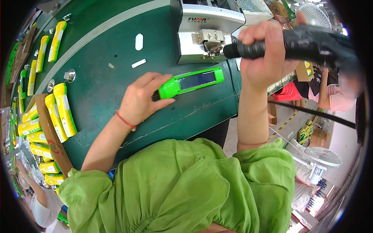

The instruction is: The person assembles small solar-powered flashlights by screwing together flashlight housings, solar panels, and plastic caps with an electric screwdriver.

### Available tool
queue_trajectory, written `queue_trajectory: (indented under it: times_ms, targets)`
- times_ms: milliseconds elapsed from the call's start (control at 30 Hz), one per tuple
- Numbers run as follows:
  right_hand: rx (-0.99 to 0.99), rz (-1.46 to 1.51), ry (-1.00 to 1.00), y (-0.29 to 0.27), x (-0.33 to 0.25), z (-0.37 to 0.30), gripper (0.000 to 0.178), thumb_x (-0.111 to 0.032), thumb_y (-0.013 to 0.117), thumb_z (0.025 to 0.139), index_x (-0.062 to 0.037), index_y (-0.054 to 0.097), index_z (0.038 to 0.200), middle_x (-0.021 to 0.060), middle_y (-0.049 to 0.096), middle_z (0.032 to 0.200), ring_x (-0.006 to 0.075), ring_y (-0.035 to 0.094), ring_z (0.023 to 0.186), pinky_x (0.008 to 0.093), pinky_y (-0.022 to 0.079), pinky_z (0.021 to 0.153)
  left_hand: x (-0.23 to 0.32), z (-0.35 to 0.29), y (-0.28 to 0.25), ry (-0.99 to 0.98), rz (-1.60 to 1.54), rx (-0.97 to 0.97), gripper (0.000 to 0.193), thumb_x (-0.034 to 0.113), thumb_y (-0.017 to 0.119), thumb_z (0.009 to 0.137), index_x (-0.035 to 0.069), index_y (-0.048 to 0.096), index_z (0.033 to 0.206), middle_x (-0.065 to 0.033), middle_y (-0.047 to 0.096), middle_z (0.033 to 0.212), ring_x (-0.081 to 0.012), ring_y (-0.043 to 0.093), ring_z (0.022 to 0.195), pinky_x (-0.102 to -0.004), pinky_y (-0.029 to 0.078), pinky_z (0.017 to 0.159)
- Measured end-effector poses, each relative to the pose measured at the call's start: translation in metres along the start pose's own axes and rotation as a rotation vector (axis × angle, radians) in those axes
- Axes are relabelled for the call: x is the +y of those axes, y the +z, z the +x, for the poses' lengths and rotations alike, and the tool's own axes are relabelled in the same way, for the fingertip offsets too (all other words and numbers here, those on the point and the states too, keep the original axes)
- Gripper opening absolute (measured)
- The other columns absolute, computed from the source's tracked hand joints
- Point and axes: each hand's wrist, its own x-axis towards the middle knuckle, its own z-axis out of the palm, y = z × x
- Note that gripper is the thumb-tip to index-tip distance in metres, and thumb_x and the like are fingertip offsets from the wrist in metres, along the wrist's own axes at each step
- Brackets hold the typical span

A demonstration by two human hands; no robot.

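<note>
A bright green flashlight with a dark panel set into its upper face lies on the green work surface. My left hand has its fingers and thumb closed round the flashlight's wider end. Raised to the right, my right hand grips a black electric screwdriver, its narrower end towards the silver machine. That machine, which looks like a screw feeder, stands just beyond the flashlight, with a metal block on its front. The screwdriver's bit cannot be made out. Two small white pieces, an oblong plate and a narrow strip, lie beyond my left hand.
Several yellow-and-green flashlights lie at the left beside a cardboard divider. Round reflectors sit near them. A black cable crosses on the right. A fan and another person are farther right.
</note>
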Motion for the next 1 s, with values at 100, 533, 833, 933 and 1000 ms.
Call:
queue_trajectory:
  times_ms: [100, 533, 833, 933, 1000]
  targets:
    - [-0.135, -0.017, -0.07, 0.001, 0.013, 0.011, 0.062, -0.003, 0.054, 0.088, 0.0024, 0.022, 0.141, 0.0107, 0.055, 0.066, 0.0186, 0.054, 0.054, 0.0375, 0.05, 0.054, 0.001, 0.011, 0.011, 0.001, 0.013, 0.01, 0.053, 0.016, 0.081, 0.069, 0.006, 0.063, 0.118, -0.0129, 0.063, 0.11, -0.0291, 0.064, 0.095, -0.0351, 0.054, 0.079]
    - [-0.119, 0.064, 0.302, 0.001, 0.019, -0.009, 0.02, -0.007, 0.057, 0.087, 0.0083, 0.054, 0.099, 0.012, 0.056, 0.065, 0.0182, 0.055, 0.053, 0.0337, 0.049, 0.054, 0.004, 0.022, 0.038, -0.01, -0.07, 0.161, 0.052, 0.024, 0.084, 0.064, 0.006, 0.062, 0.107, -0.011, 0.064, 0.1, -0.0296, 0.064, 0.084, -0.0365, 0.053, 0.071]
    - [-0.136, 0.005, 0.281, 0.027, 0.013, -0.032, 0.06, -0.001, 0.06, 0.086, 0.0071, 0.029, 0.138, 0.0104, 0.058, 0.067, 0.017, 0.056, 0.052, 0.0304, 0.049, 0.053, 0.005, 0.02, 0.04, -0.031, -0.086, 0.164, 0.051, 0.024, 0.085, 0.063, 0.007, 0.062, 0.106, -0.0104, 0.064, 0.097, -0.0298, 0.064, 0.081, -0.0376, 0.053, 0.069]
    - [-0.099, 0.047, 0.281, 0.03, 0.019, -0.039, 0.041, 0.004, 0.066, 0.081, 0.0044, 0.042, 0.114, 0.0087, 0.06, 0.07, 0.0143, 0.058, 0.055, 0.0277, 0.05, 0.053, 0.004, 0.019, 0.043, -0.004, -0.085, 0.195, 0.051, 0.025, 0.085, 0.063, 0.007, 0.062, 0.105, -0.0105, 0.064, 0.096, -0.03, 0.063, 0.08, -0.0379, 0.052, 0.069]
    - [-0.026, 0.088, 0.307, 0.027, 0.027, -0.044, 0.024, 0.008, 0.072, 0.077, 0.0021, 0.054, 0.091, 0.0068, 0.062, 0.072, 0.0117, 0.06, 0.058, 0.0251, 0.05, 0.053, 0.002, 0.021, 0.043, 0.013, -0.077, 0.217, 0.051, 0.025, 0.085, 0.063, 0.007, 0.062, 0.105, -0.0106, 0.063, 0.095, -0.03, 0.064, 0.08, -0.038, 0.052, 0.069]
